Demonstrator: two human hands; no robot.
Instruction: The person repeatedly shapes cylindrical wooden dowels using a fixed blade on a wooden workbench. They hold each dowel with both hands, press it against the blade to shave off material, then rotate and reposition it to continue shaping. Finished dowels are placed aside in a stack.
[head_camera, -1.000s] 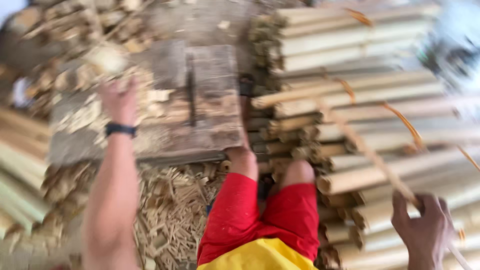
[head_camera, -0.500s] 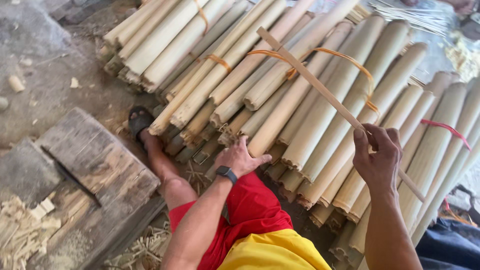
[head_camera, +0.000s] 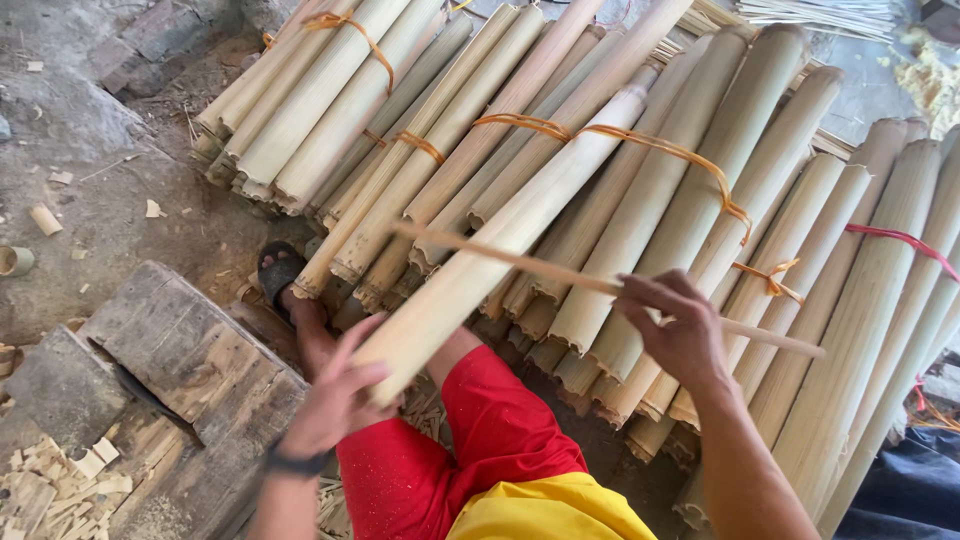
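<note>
From the head camera, your left hand (head_camera: 335, 400) is closed around the near end of a thick bamboo pole (head_camera: 500, 240), drawn partly out of the stacked bundles (head_camera: 700, 200), its far end lying on them. Your right hand (head_camera: 680, 335) pinches a thin bamboo strip (head_camera: 520, 262) that crosses over the pole. Your foot in a sandal (head_camera: 280, 272) sits just under the pole ends, beside the wooden block (head_camera: 190, 350). If your left grip slips, the pole could drop onto that foot; the strip may snag a tie.
</note>
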